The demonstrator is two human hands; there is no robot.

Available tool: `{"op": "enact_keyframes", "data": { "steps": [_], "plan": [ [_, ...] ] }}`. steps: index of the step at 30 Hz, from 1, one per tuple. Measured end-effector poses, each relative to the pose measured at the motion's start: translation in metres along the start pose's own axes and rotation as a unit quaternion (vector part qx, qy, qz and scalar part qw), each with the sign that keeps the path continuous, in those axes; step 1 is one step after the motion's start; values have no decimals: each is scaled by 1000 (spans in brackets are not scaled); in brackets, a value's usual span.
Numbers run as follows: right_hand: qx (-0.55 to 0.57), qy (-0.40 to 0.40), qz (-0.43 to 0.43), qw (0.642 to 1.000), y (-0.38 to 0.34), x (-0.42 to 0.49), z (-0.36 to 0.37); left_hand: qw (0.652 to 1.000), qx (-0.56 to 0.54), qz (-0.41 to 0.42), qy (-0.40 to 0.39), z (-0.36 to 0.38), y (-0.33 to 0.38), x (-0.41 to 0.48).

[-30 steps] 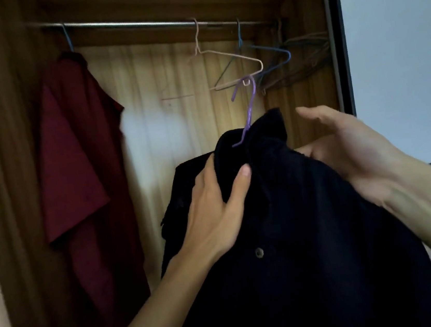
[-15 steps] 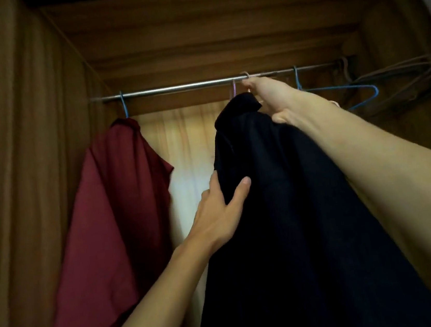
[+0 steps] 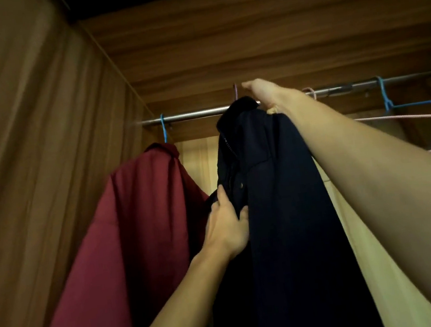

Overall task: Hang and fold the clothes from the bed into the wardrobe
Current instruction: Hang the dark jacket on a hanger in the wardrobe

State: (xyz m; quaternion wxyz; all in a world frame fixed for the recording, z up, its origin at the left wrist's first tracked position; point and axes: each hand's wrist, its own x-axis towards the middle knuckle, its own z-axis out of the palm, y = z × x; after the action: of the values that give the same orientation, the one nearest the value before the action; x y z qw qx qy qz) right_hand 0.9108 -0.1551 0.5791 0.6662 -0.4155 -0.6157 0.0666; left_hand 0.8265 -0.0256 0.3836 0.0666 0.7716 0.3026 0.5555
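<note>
Dark navy shirt [image 3: 275,196] is held up at the metal rail [image 3: 189,116] inside the wardrobe [image 3: 42,130]. Its front edge is pinched by the left hand [image 3: 228,229] at mid-height. The right hand [image 3: 268,94] is raised at the collar; its grip cannot be told. A red shirt [image 3: 133,214] hangs just left.

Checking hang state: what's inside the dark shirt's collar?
A purple hanger hook rises from the dark shirt collar at the rail. The hanger's body is hidden by fabric; the right hand partly covers the collar, so hook seating is unclear.
</note>
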Motion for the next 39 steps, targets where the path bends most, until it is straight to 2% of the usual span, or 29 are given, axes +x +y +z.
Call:
{"op": "enact_keyframes", "data": {
  "steps": [5, 14, 16, 20, 24, 28, 35, 39],
  "plan": [
    [-53, -3, 33, 998, 38, 35, 13, 999, -4, -20, -40, 5, -28, -4],
    [-12, -15, 26, 999, 55, 10, 13, 996, 26, -50, -76, -1, -39, -55],
    [-12, 14, 21, 1000, 58, -10, 5, 995, 55, -37, -80, -10, -36, -71],
    [-139, 137, -3, 981, 78, -61, -28, 984, 149, -14, -98, -28, -30, -115],
    [-224, 182, -20, 957, 104, -142, -45, 976, 176, -25, -126, -46, -22, -169],
    [-330, 155, -32, 931, 114, -232, -59, 974, 160, -22, -162, -60, -17, -232],
    [-463, 9, 8, 886, 159, -361, -71, 963, 146, -38, -224, -74, -13, -334],
    [-497, -75, 18, 864, 191, -423, -69, 943, 187, -62, -269, -82, -21, -387]
  ]
}}
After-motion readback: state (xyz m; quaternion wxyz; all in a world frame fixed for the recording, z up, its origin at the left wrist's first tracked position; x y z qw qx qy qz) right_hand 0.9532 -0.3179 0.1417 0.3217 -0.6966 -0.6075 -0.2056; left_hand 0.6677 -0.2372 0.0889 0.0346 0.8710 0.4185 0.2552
